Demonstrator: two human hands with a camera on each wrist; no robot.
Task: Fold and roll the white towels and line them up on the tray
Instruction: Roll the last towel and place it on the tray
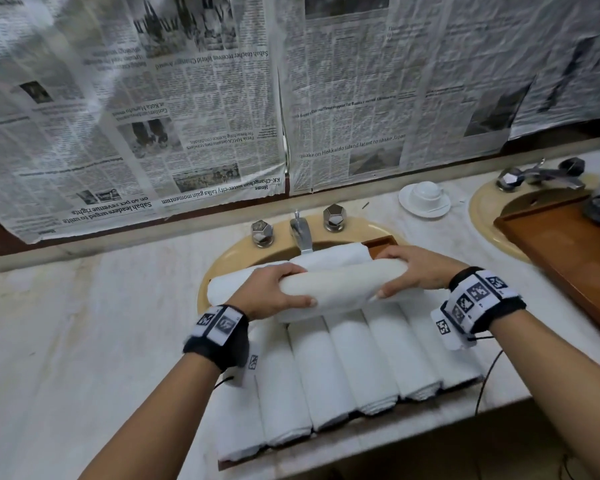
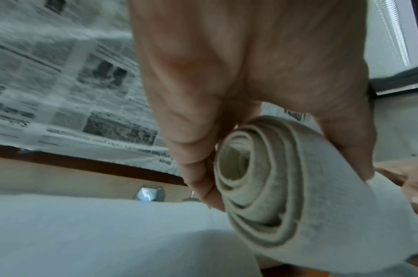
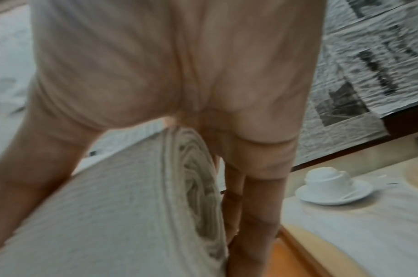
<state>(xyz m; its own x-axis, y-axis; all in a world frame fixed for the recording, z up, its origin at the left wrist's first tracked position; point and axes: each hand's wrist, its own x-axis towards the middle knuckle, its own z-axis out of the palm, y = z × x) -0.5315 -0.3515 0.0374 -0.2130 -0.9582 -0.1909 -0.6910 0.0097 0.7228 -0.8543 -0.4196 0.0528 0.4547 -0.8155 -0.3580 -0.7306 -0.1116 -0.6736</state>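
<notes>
Newsprint sheets (image 1: 187,98) paper the wall above a marble counter (image 1: 66,323) and its yellow basin (image 1: 222,261). Lower down, a wooden tray (image 1: 381,242) carries a row of rolled towels (image 1: 326,368), with more lying crosswise behind. Above them the left hand (image 1: 274,292) and right hand (image 1: 416,268) each curl round an end of a rolled white towel (image 1: 343,278). If either grip loosens, I'd expect the coil to spring open. Only the wrist views show the spiral layers (image 2: 257,187); the head view alone shows the row.
</notes>
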